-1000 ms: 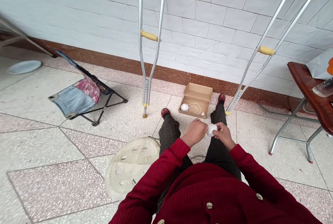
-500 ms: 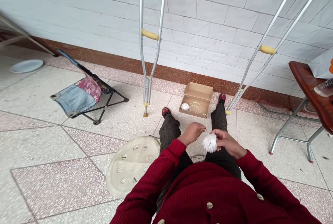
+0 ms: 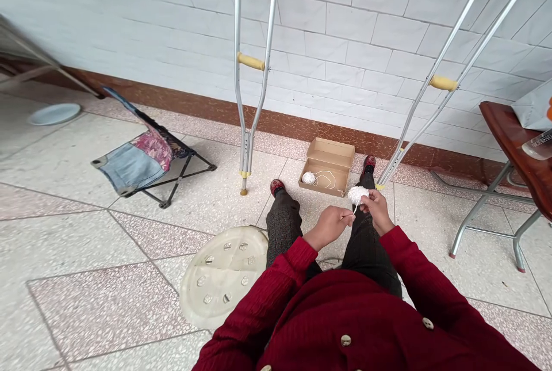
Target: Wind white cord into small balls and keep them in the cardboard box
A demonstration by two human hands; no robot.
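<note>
White yarn ball (image 3: pixel 357 194) now sits higher, over the right shin, no longer low between both hands. Fingers (image 3: pixel 370 198) of the right hand (image 3: pixel 377 210) are clamped on its lower side. A thin strand (image 3: pixel 355 207) hangs from it toward the left hand (image 3: pixel 330 227), whose fingers (image 3: pixel 347 217) come together near the strand; whether they grip it is too fine to tell. Beyond the feet, a cardboard box (image 3: pixel 328 181) holds a smaller white ball (image 3: pixel 308 178) and loose string (image 3: pixel 328 178).
</note>
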